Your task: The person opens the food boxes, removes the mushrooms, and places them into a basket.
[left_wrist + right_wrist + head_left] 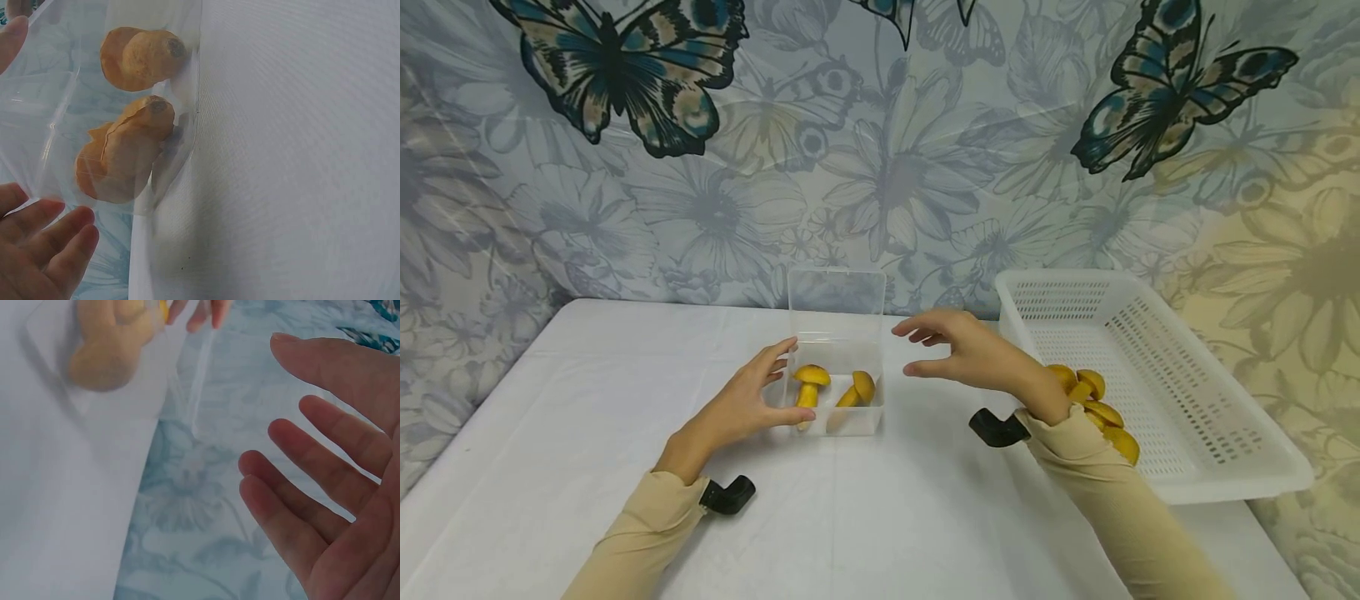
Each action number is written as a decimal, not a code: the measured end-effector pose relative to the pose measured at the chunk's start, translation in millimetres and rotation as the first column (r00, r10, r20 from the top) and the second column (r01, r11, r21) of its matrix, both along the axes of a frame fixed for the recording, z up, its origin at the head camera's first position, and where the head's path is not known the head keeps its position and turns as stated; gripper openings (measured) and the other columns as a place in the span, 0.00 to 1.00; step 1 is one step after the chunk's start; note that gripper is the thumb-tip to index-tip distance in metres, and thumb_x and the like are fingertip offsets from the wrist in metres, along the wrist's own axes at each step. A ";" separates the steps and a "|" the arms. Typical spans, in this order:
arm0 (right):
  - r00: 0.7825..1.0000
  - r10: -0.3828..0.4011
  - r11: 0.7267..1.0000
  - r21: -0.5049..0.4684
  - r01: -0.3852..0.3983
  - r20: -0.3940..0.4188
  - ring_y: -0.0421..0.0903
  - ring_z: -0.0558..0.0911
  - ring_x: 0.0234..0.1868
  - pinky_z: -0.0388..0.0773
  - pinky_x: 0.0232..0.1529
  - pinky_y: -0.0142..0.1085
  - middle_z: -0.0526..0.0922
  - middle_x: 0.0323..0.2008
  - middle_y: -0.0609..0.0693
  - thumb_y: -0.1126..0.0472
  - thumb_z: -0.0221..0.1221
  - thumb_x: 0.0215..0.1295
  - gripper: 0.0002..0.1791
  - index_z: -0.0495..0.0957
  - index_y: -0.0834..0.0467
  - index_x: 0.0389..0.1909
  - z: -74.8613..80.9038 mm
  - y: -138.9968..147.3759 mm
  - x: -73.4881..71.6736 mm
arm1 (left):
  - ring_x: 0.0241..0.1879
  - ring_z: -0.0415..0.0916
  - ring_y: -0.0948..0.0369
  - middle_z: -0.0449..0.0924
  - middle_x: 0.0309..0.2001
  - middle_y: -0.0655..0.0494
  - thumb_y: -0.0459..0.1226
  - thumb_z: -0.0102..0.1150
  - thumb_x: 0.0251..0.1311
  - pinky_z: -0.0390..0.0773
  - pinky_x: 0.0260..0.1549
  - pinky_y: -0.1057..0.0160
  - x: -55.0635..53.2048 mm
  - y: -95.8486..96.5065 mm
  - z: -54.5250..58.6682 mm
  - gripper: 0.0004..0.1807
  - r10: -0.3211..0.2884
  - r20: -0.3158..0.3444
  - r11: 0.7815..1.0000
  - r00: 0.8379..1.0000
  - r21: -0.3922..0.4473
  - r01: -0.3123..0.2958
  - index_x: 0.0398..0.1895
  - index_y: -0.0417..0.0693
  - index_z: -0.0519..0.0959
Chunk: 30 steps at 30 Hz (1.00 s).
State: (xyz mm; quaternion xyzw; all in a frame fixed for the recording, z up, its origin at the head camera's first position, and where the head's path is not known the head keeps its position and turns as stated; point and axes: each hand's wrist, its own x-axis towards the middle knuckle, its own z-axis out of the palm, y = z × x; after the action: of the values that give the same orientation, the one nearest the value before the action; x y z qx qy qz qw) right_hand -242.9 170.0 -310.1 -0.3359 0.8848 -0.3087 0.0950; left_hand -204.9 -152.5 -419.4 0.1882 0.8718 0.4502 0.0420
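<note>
A clear plastic box point(855, 423) with its lid point(837, 292) raised stands on the white table. Two yellow mushrooms lie inside, one on the left point(812, 376) and one on the right point(863, 387). My left hand point(747, 398) is at the box's left side, its thumb over the front rim and its fingers spread along the side toward the back. In the left wrist view the mushrooms point(128, 153) show through the wall, with the fingertips right at its edge. My right hand point(964, 350) hovers right of the box, fingers loosely extended and holding nothing; its palm point(356, 550) shows in the right wrist view.
A white perforated basket point(1187, 375) stands at the right, with several yellow mushrooms point(1103, 412) at its left side, partly behind my right forearm. A patterned cloth wall point(895, 175) with butterflies rises behind the table point(880, 517). Black wrist mounts point(998, 427) stick out from both sleeves.
</note>
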 end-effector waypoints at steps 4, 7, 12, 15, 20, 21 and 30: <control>0.999 0.030 1.000 -0.001 -0.030 0.013 0.51 0.81 0.58 0.81 0.60 0.45 0.81 0.59 0.50 0.57 0.69 0.60 0.26 0.77 0.57 0.60 -4.0 -17.3 -2.0 | 0.69 0.65 0.39 0.56 0.75 0.45 0.52 0.75 0.49 0.69 0.69 0.42 -0.3 -0.3 0.1 0.58 -0.001 0.002 1.000 1.000 0.002 0.001 0.79 0.53 0.50; 0.998 0.055 0.998 -0.014 -0.055 0.029 0.51 0.81 0.58 0.82 0.60 0.44 0.81 0.59 0.51 0.59 0.69 0.61 0.26 0.77 0.57 0.60 -8.6 -29.2 -3.1 | 0.69 0.65 0.40 0.57 0.75 0.45 0.52 0.76 0.49 0.69 0.68 0.42 -0.4 -0.8 -0.1 0.58 0.004 0.004 1.000 1.000 0.005 -0.004 0.79 0.53 0.50; 0.994 0.095 0.995 -0.049 -0.092 0.062 0.50 0.81 0.57 0.82 0.60 0.45 0.80 0.59 0.51 0.61 0.68 0.62 0.24 0.77 0.58 0.59 -20.1 -45.0 -3.0 | 0.70 0.64 0.39 0.56 0.75 0.45 0.52 0.75 0.50 0.69 0.69 0.42 -0.9 -0.7 0.1 0.58 0.000 0.014 1.000 1.000 0.014 0.000 0.79 0.53 0.50; 0.990 0.126 0.991 -0.057 -0.122 0.065 0.50 0.81 0.57 0.82 0.59 0.44 0.80 0.60 0.53 0.62 0.67 0.63 0.24 0.77 0.59 0.60 -27.2 -52.6 -3.1 | 0.69 0.64 0.39 0.56 0.75 0.44 0.52 0.76 0.49 0.69 0.68 0.42 -0.4 -0.4 0.7 0.58 -0.004 0.017 1.000 1.000 0.023 0.004 0.79 0.53 0.50; 0.985 0.148 0.988 -0.066 -0.142 0.092 0.52 0.81 0.58 0.82 0.59 0.45 0.80 0.61 0.53 0.61 0.67 0.63 0.24 0.76 0.59 0.60 -35.8 -63.9 -3.6 | 0.69 0.65 0.39 0.57 0.75 0.46 0.52 0.76 0.48 0.70 0.68 0.43 1.2 -0.4 1.4 0.58 0.002 0.027 1.000 1.000 0.021 -0.003 0.79 0.54 0.50; 0.983 0.149 0.987 -0.071 -0.142 0.103 0.53 0.81 0.59 0.82 0.59 0.46 0.79 0.61 0.53 0.61 0.67 0.63 0.25 0.76 0.59 0.60 -37.4 -66.0 -3.9 | 0.69 0.65 0.40 0.56 0.75 0.47 0.53 0.76 0.48 0.71 0.68 0.43 1.4 -0.4 1.4 0.59 0.004 0.029 1.000 1.000 0.019 -0.004 0.79 0.55 0.50; 0.979 0.153 0.987 -0.067 -0.145 0.138 0.59 0.79 0.60 0.82 0.58 0.49 0.79 0.60 0.58 0.63 0.67 0.62 0.26 0.75 0.64 0.61 -50.9 -81.1 -6.4 | 0.69 0.65 0.38 0.57 0.75 0.45 0.52 0.75 0.50 0.71 0.67 0.42 0.3 -1.0 -0.3 0.57 -0.002 0.006 1.000 1.000 0.017 0.002 0.79 0.54 0.51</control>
State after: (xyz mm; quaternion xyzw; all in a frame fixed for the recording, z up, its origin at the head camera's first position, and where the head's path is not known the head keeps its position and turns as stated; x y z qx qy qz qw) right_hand -249.3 88.9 -361.1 -0.3809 0.8390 -0.3487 0.1714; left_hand -204.6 -153.5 -419.7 0.1880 0.8676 0.4582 0.0435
